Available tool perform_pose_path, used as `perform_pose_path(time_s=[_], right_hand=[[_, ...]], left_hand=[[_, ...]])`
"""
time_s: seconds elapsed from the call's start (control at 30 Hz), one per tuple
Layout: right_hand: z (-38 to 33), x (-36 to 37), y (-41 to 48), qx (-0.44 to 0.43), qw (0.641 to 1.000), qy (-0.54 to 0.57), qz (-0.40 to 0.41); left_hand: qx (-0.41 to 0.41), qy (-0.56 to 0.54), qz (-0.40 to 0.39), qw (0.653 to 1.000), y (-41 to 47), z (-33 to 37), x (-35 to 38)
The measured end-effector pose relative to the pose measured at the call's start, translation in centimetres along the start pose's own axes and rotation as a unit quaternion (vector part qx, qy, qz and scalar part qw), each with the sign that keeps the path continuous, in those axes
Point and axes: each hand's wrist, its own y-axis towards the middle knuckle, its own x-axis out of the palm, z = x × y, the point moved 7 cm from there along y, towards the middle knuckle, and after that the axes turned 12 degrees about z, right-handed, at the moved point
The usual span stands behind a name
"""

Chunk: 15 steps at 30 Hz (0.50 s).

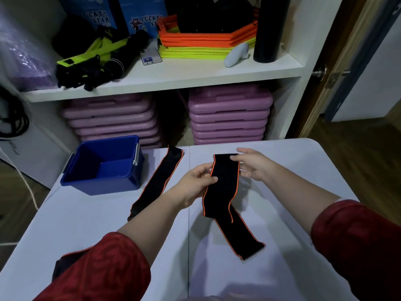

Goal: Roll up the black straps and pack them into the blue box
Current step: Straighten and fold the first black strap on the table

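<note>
A black strap with orange edging (pixel 223 187) is lifted over the middle of the white table (pixel 293 268); its lower end trails flat on the tabletop toward me. My left hand (pixel 195 183) pinches its left edge. My right hand (pixel 251 165) holds its top right corner with the fingers spread. A second black strap (pixel 158 181) lies flat and unrolled to the left. The corner of a third strap (pixel 65 263) shows under my left sleeve. The blue box (pixel 104 168) stands at the table's far left corner, with nothing visible inside it.
Behind the table is a white shelf unit (pixel 173 77) with orange and yellow frames, neon straps and a black cylinder. Stacked pink step boards (pixel 230 118) fill the lower shelf. A door (pixel 338 68) stands at the right.
</note>
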Motion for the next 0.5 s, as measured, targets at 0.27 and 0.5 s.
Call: perform_pose_path(time_s=[0.27,0.5], right_hand=[[0.0,4.2,2.8,-0.129,0.977,-0.165,-0.044],[5.9,5.3,5.2,-0.146,0.932,-0.316,-0.099]], left_hand=[[-0.085,-0.037,0.120,0.988,-0.7,-7.4,0.9],[-0.162,0.060,0.160,0.972,-1.5,-14.4,1.3]])
